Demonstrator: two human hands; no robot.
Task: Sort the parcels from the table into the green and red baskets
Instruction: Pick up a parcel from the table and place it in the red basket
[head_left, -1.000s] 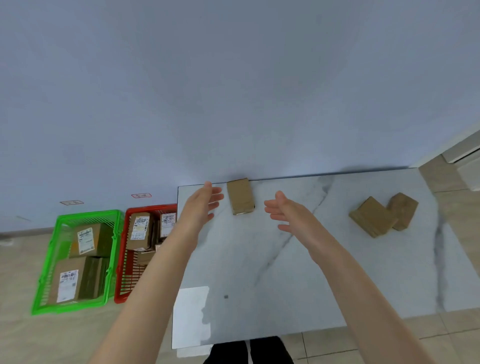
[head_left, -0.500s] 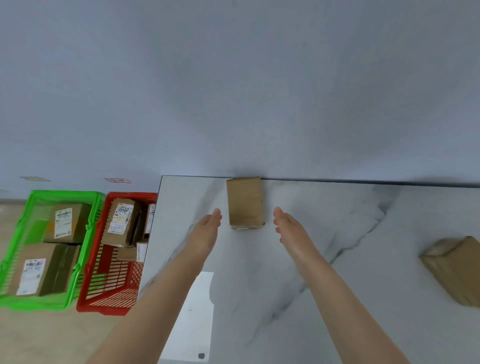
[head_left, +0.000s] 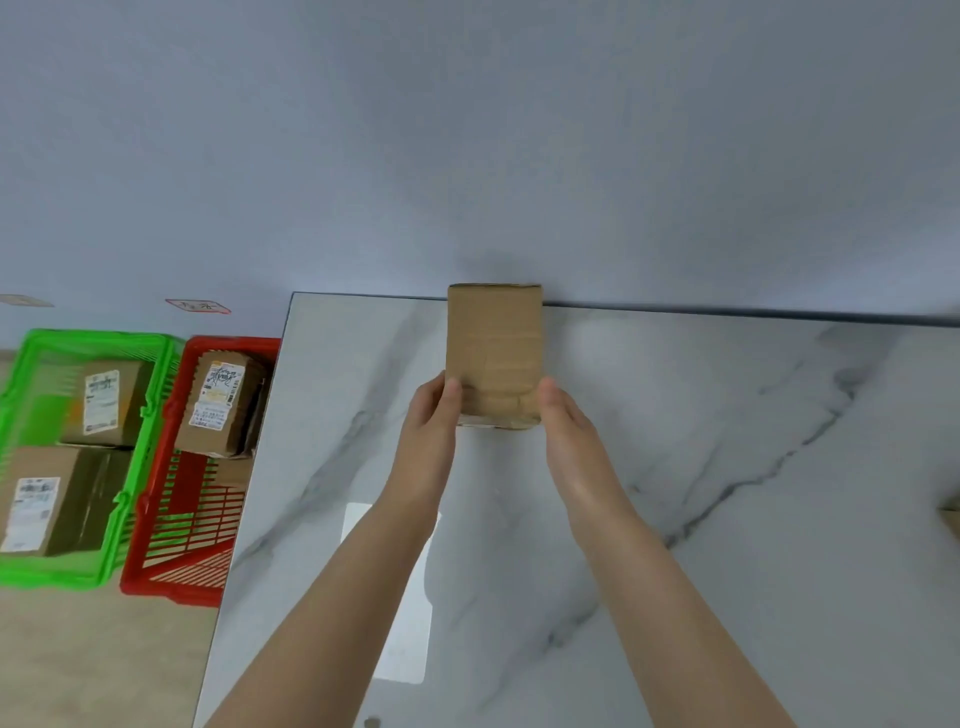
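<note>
Both hands are on it! Our left hand (head_left: 428, 415) and right hand (head_left: 566, 421) clamp the near end of the cardboard parcel (head_left: 493, 343). A thumb lies over each near corner of its top face, and the other fingers are hidden round the sides.

The parcel sits in the upper middle of the frame, on the marble table (head_left: 675, 467), with its far end against the wall (head_left: 467, 156).

It shows a plain brown top banded with tape and no label. A sliver of white peeks out under the near edge, so we reckon the label faces down.

The move, as we judge it, is to lift it level, draw it off the wall and turn it over to read that label before choosing a basket. We want even pressure from both sides, or the box may twist.

The green basket (head_left: 93, 338) and red basket (head_left: 171, 587) wait side by side at the left of the frame, each already holding labelled boxes (head_left: 218, 400).
</note>
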